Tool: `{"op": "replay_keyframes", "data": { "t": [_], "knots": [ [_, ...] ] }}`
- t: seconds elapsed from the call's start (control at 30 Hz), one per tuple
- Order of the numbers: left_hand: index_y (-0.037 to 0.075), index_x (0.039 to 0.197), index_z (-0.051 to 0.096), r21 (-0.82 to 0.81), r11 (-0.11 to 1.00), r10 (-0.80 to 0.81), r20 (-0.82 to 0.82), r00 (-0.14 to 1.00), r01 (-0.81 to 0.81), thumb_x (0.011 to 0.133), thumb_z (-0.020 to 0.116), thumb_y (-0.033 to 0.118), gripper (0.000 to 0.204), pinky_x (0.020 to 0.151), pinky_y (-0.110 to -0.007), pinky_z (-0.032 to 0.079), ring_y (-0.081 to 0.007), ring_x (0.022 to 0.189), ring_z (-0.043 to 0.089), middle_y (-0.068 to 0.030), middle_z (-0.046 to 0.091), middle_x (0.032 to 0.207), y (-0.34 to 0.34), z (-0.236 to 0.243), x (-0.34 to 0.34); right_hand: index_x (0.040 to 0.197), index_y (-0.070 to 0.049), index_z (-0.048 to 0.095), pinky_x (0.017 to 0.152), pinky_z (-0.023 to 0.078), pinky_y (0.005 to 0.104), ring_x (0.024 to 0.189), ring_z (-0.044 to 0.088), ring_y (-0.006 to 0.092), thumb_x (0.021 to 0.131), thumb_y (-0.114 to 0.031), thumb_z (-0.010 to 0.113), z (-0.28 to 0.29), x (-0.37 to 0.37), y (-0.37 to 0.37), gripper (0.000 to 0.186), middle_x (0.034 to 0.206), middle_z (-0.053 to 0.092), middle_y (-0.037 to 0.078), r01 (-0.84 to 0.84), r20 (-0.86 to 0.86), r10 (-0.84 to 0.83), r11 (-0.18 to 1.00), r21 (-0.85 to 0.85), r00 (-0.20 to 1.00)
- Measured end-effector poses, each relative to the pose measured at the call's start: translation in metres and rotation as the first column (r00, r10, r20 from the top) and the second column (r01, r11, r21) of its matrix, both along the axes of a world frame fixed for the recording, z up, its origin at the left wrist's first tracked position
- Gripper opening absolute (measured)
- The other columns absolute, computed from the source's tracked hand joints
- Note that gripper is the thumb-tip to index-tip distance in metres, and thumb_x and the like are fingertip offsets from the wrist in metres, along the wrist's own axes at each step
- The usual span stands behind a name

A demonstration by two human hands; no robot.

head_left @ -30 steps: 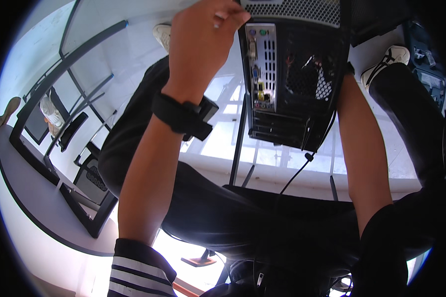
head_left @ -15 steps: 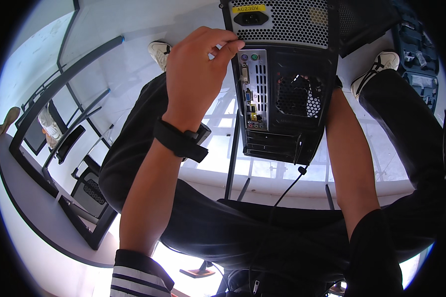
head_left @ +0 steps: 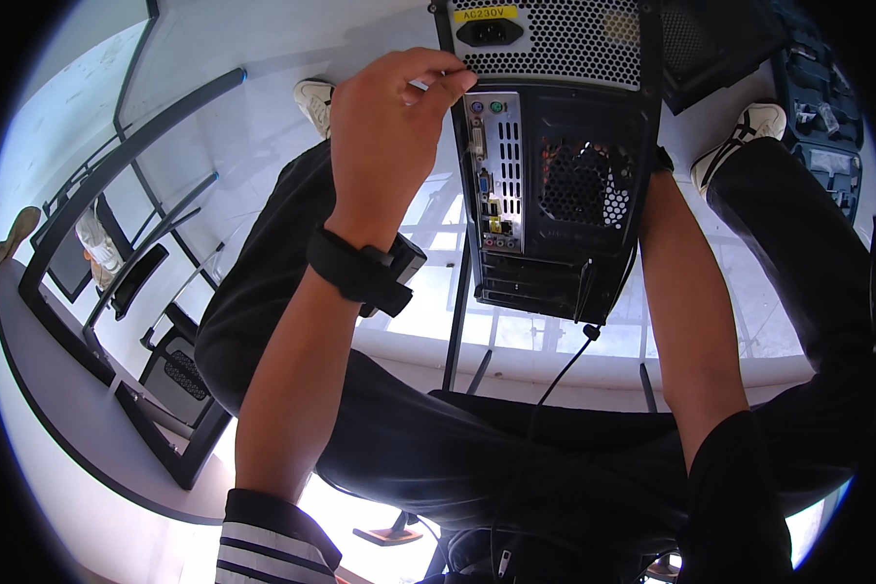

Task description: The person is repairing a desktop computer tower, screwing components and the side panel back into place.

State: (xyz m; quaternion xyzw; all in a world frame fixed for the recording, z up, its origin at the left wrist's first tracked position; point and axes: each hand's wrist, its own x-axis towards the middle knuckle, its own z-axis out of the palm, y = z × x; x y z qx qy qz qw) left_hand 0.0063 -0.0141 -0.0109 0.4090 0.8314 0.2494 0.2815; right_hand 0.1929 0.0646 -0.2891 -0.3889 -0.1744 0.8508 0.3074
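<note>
A black computer case [head_left: 545,292] stands in front of me with its rear side facing me. Its power supply [head_left: 574,44] is at the top, with a power socket and honeycomb vents. Below that are a silver port panel [head_left: 506,170] and a fan grille [head_left: 579,185]. My left hand [head_left: 384,122] is closed, thumb and forefinger pinched together at the case's left edge beside the power supply. Whatever lies between the fingertips is too small to make out. My right forearm [head_left: 691,292] reaches along the case's right side, and the case hides that hand's fingers.
A thin black cable [head_left: 565,370] runs from the case's lower edge toward my lap. A black vented panel [head_left: 715,49] is beyond the case at right, near an open toolbox [head_left: 822,117]. A curved-edged table [head_left: 49,380] and a mesh-backed chair [head_left: 177,375] are at left.
The case has shifted very slightly to the left. My left hand still pinches at its edge, its wrist slightly farther right. My right arm stays nearly still.
</note>
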Motion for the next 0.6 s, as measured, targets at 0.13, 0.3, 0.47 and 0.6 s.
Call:
{"op": "replay_keyframes", "data": {
  "t": [0.13, 0.3, 0.47, 0.6],
  "knots": [
    [0.004, 0.1, 0.078, -0.018, 0.998, 0.067, 0.1, 0.993, -0.065, 0.09, 0.077, 0.015, 0.015, 0.066, -0.029, 0.053, -0.0186, 0.071, 0.071, -0.0085, 0.076, 0.084, -0.002, 0.001, -0.001, 0.147, -0.007, 0.052, 0.069, 0.056, 0.0251, 0.079, 0.064, 0.008, 0.11, -0.039, 0.046, 0.008, 0.001, -0.002, 0.049, 0.1, 0.067, -0.002, -0.007, -0.003, 0.007, 1.0, -0.005, 1.0],
    [0.004, 0.104, 0.078, -0.075, 0.988, 0.144, 0.175, 0.974, -0.133, 0.092, 0.076, 0.015, 0.017, 0.066, -0.028, 0.052, -0.0178, 0.072, 0.071, -0.0084, 0.076, 0.089, 0.001, 0.004, -0.001, 0.147, -0.008, 0.052, 0.068, 0.056, 0.025, 0.078, 0.064, 0.0078, 0.11, -0.038, 0.046, 0.016, 0.006, 0.007, 0.048, 0.099, 0.066, -0.003, -0.012, 0.0, 0.012, 1.0, 0.006, 1.0],
    [0.006, 0.107, 0.078, -0.071, 0.99, 0.129, 0.181, 0.975, -0.118, 0.094, 0.075, 0.016, 0.018, 0.064, -0.026, 0.051, -0.0167, 0.073, 0.071, -0.0075, 0.076, 0.092, -0.003, 0.004, -0.004, 0.147, -0.008, 0.052, 0.068, 0.055, 0.0248, 0.078, 0.063, 0.0076, 0.11, -0.038, 0.046, 0.022, 0.017, 0.014, 0.048, 0.099, 0.066, -0.003, -0.017, 0.011, 0.017, 1.0, 0.015, 1.0],
    [0.007, 0.109, 0.078, -0.052, 0.994, 0.1, 0.179, 0.979, -0.092, 0.094, 0.075, 0.016, 0.018, 0.062, -0.025, 0.05, -0.0156, 0.074, 0.071, -0.0068, 0.076, 0.093, -0.008, 0.002, -0.004, 0.147, -0.008, 0.052, 0.068, 0.055, 0.0247, 0.078, 0.063, 0.0074, 0.11, -0.038, 0.046, 0.024, 0.026, 0.012, 0.047, 0.099, 0.066, -0.003, -0.026, 0.024, 0.026, 1.0, 0.011, 0.999]
  ]
}}
